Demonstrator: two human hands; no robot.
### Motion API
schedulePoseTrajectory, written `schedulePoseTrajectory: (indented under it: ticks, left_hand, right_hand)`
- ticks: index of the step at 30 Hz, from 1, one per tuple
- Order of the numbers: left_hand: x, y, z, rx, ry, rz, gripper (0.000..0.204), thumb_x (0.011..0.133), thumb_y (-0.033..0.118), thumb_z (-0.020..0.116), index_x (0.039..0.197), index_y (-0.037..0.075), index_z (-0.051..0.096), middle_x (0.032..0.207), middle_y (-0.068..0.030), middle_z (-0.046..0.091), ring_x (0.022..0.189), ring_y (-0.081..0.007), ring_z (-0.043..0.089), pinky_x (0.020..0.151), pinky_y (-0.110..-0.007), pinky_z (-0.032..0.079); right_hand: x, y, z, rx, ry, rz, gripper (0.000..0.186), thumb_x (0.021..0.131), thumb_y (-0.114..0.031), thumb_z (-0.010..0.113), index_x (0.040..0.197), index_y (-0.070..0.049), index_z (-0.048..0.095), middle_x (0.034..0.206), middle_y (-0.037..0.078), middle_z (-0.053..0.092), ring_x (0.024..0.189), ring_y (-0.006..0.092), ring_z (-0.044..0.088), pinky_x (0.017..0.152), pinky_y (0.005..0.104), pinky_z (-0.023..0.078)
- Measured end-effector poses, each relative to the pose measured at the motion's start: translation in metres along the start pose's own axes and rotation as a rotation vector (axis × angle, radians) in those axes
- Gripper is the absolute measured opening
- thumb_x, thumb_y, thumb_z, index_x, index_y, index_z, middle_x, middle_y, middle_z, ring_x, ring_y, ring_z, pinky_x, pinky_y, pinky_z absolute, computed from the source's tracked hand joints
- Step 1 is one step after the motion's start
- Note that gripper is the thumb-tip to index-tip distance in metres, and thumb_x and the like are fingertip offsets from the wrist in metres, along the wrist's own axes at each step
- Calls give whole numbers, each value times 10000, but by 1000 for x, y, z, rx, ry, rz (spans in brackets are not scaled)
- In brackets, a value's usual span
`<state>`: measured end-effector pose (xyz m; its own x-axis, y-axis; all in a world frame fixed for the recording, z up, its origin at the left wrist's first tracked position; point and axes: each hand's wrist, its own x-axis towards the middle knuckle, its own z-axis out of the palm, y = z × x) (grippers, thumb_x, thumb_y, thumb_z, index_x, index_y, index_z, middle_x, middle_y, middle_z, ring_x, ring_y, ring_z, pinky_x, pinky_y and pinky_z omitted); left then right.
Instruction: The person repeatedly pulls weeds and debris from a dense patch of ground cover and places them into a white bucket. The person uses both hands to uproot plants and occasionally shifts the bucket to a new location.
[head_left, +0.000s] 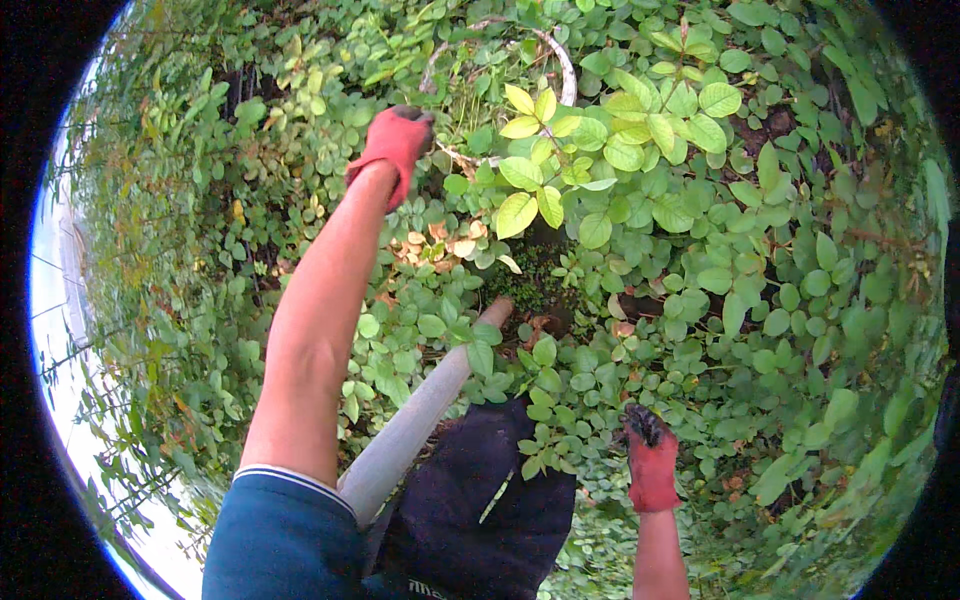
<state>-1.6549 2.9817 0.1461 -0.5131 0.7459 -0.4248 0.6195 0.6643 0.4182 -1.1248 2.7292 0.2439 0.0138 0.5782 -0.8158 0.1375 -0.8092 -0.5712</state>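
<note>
We take the pale tool handle (420, 405) as our landmark; its long axis runs from beside our dark trouser leg (480, 510) up and rightward into the ground cover (760, 300), its far tip buried among leaves. Neither hand touches it. Our left hand (397, 145), in a red glove, reaches well beyond the handle's tip, up at a thin curved vine (545, 50) looping through the yellow-green leafy shoot (560, 160); we cannot tell whether its fingers are clenched on a stem or released. Our right hand (650, 455), gloved too, hangs right of the handle, nearer to it, fingers sunk in leaves, grasp unclear.
</note>
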Motion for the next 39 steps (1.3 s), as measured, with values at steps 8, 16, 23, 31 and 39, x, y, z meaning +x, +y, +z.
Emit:
schedulePoseTrajectory:
  ticks: [8, 16, 23, 31, 39]
  left_hand:
    - [-70, -130, 101, 170, -206, -141, 153, 817, 201, 723, 865, 59, 689, 812, -94, 703, 666, -187, 662, 601, -329, 535]
    - [-310, -38, 243, -251, -441, -462, 534, 856, 441, 635, 1235, 66, 601, 1245, -204, 614, 1111, -375, 612, 961, -434, 483]
    - [-387, -18, 302, -207, -723, -607, 582, 812, 432, 681, 1234, 49, 564, 1182, -234, 626, 1078, -391, 616, 931, -449, 489]
    - [-439, -101, 346, -263, -845, -856, 618, 831, 551, 632, 1117, 3, 657, 1129, -222, 666, 1073, -378, 629, 930, -441, 496]
    - [-386, -86, 256, -411, -817, -574, 574, 851, 493, 651, 1167, 14, 627, 1127, -228, 635, 1055, -401, 610, 936, -455, 482]
  right_hand:
    - [42, -55, 64, -48, -153, 63, 303, 892, 9, 624, 1195, 15, 623, 1078, 36, 668, 922, 125, 623, 835, 257, 506]
    - [107, -36, 96, -500, -424, -103, 219, 894, -107, 636, 1087, -3, 649, 991, 145, 704, 854, 224, 661, 785, 361, 515]
    - [254, 28, 80, -1094, -560, -515, 221, 850, -197, 632, 947, 1, 652, 893, 181, 686, 808, 344, 653, 735, 439, 503]
    - [377, 97, 142, -1545, -638, -655, 254, 856, -242, 605, 938, -9, 664, 915, 213, 667, 870, 400, 635, 798, 468, 511]
    - [433, 196, 109, -1861, -591, -772, 448, 781, -118, 634, 1218, -48, 560, 1136, 213, 614, 1055, 390, 601, 888, 459, 500]
